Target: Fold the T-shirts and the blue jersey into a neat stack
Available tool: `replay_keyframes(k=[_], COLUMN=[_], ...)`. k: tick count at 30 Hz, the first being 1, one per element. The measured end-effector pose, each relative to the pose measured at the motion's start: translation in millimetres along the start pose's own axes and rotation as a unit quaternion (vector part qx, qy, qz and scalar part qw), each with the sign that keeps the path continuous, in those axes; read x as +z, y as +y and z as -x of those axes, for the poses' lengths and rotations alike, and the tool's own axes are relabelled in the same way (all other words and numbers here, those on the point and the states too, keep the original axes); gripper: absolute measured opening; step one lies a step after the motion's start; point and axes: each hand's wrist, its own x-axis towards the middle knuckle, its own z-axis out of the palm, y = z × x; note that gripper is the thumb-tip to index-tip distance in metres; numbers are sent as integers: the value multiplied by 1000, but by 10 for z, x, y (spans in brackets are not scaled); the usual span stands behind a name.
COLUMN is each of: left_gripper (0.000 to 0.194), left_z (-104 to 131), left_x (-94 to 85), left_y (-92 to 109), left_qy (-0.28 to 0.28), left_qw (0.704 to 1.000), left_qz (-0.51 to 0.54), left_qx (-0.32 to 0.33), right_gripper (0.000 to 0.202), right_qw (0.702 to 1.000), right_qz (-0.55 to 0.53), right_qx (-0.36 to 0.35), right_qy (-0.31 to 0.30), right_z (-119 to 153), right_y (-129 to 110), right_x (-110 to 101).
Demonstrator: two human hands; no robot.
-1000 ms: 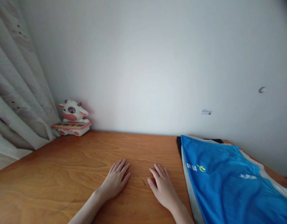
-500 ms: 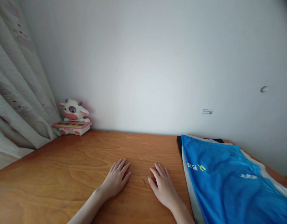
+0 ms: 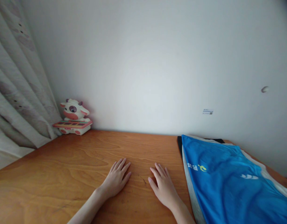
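My left hand point(image 3: 115, 178) lies palm down on the wooden table point(image 3: 52, 174), fingers stretched out and holding nothing. To its right, my right hand point(image 3: 162, 186) rests flat in the same way, its thumb apart from the other fingers. Bare tabletop separates the two hands. Closest to my right hand is a pile of laid-out clothing, with a blue garment point(image 3: 227, 193) on top bearing white and yellow prints. Grey, white and black cloth shows along the edges of the pile. Neither hand touches it.
A toy cow with a keyboard point(image 3: 74, 124) stands at the back left corner of the table. Beside it, a pale patterned curtain point(image 3: 19, 93) hangs down the left side. Behind the table rises a white wall point(image 3: 143, 68) with a small label point(image 3: 208, 111) on it.
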Motion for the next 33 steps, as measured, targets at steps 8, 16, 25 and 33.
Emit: replay_keyframes(k=[8, 16, 25, 33], left_gripper=[53, 54, 54, 55], left_z=[6, 3, 2, -1], left_x=[75, 21, 21, 46], left_y=[-36, -12, 0, -19], left_qy=[19, 22, 8, 18], left_qw=[1000, 1000, 1000, 1000], left_qz=[6, 10, 7, 9], left_qx=[1, 7, -3, 3], right_gripper=[53, 53, 52, 48], right_qw=[1000, 1000, 1000, 983], right_qz=[-5, -10, -9, -163], right_qx=[1, -4, -5, 9], right_qy=[5, 17, 19, 85], right_z=[6, 13, 11, -35], right_y=[-8, 4, 11, 11], right_x=[-13, 8, 11, 32])
